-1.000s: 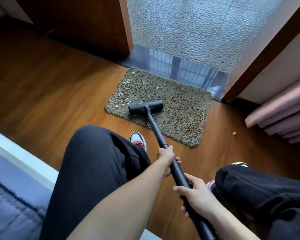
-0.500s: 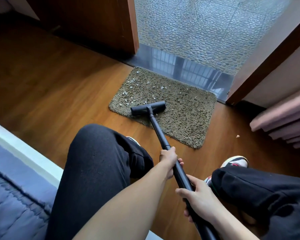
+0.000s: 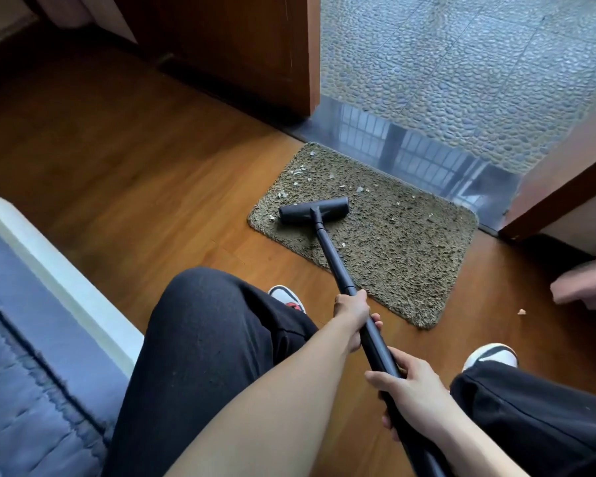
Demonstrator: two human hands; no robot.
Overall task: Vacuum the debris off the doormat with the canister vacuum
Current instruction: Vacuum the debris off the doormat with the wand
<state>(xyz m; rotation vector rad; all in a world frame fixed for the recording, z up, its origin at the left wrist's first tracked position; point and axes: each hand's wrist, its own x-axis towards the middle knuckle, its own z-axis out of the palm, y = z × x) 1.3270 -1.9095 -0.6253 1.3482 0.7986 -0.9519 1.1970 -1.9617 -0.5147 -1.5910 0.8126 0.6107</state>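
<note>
Doormat (image 3: 410,256): olive, shaggy, with rounded corners. It lies flat on the wood floor (image 3: 135,187), its far edge against the dark polished threshold (image 3: 410,153).

Debris (image 3: 296,172): pale flakes scattered over the doormat's far-left part, thinner toward its middle. One stray flake (image 3: 521,311) lies on the floor off the mat's right end.

Vacuum head (image 3: 327,210): black and bar-shaped, set down on the doormat's left half with flakes just beyond it and at its left tip.

Wand (image 3: 334,259): a black tube running from the head back over the mat's near edge.

Left hand (image 3: 353,309): wrapped around the wand just short of the mat's near edge.

Right hand (image 3: 413,397): gripping the wand further back from the mat.

Black trousers (image 3: 203,339): knees to either side of the wand.

Door (image 3: 238,46): brown, beyond the mat's far-left corner.

Pebbled floor (image 3: 461,63): past the threshold.

Blue quilt (image 3: 21,373): well left of the mat.
</note>
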